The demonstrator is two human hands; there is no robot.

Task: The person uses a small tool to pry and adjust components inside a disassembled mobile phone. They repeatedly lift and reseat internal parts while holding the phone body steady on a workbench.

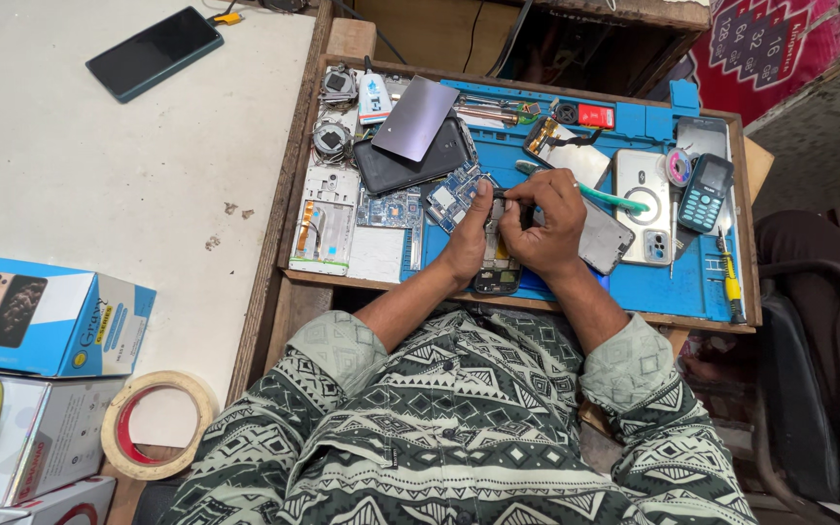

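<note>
Patterned sleeves [459,428] fill the near edge. Beyond them, an opened phone [496,261] is held on the blue mat [692,282] by the left hand [469,238], fingers curled round it. Just right of the phone, the right hand [542,224] is closed on a thin tool [509,194]. Farther back from the phone, a dark phone body [410,165] lies under a grey panel [416,117].

The repair mat [702,272] was blue, the toothbrush [614,197] green, the keypad phone [705,192] dark with teal keys, and the shirt [459,428] green-and-cream geometric.
</note>
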